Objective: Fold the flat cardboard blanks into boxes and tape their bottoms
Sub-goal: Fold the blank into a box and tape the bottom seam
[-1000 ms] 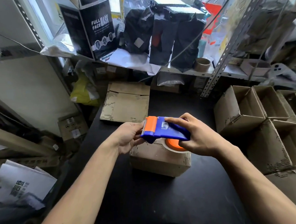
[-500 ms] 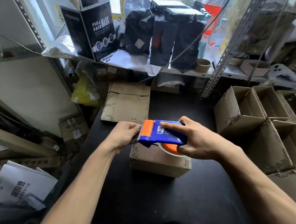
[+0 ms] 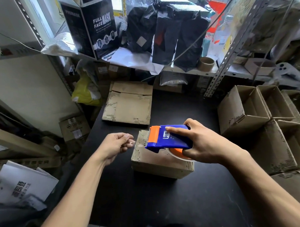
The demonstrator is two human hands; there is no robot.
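Your left hand (image 3: pixel 116 145) has left the tape dispenser (image 3: pixel 169 140), fingertips pinching the tape end.
Right hand (image 3: pixel 203 142) grips the dispenser over the centre box (image 3: pixel 157 162); flat blanks (image 3: pixel 130 103) at 12 o'clock, folded boxes (image 3: pixel 247 110) at 3.

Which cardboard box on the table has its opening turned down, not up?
The small box under the blue tape dispenser, in front of the person. Its closed side faces up, while the boxes on the right stand open.

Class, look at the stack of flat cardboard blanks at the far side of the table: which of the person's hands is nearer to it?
Left. The left hand lies just below the blanks, towards their left; the right hand, holding the tape dispenser, lies further off to their right.
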